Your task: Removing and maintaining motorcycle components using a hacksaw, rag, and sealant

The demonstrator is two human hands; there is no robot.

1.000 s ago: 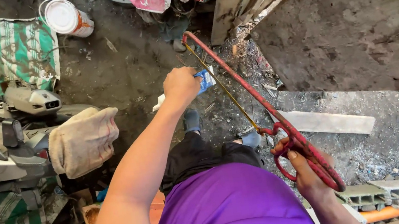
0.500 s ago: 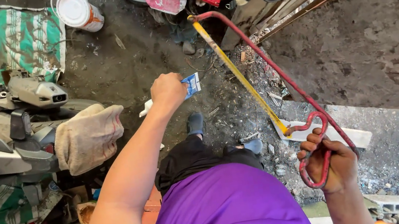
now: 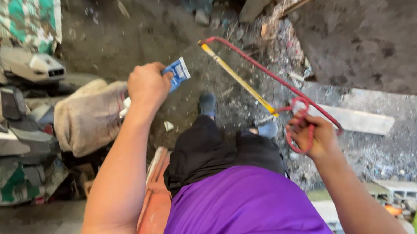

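My right hand point(image 3: 312, 134) grips the looped handle of a red hacksaw point(image 3: 268, 79) with a yellow blade, held out in front of me with its far end pointing away and to the left. My left hand point(image 3: 147, 85) is raised and closed on a small blue and white packet point(image 3: 177, 73). Both hands hang above the dirt ground, over my dark trousers and shoes. The purple shirt fills the bottom of the view.
Grey motorcycle body panels point(image 3: 6, 90) and a tan cloth point(image 3: 87, 117) lie at the left, with a green striped sheet point(image 3: 18, 18) behind them. A pale wooden plank point(image 3: 364, 119) lies on rubble at the right. Concrete blocks point(image 3: 395, 191) sit at the lower right.
My right hand has lifted the hacksaw and brought it closer in. The left hand with the packet has stayed raised. The view has dropped, cutting off the bucket and red items at the top.
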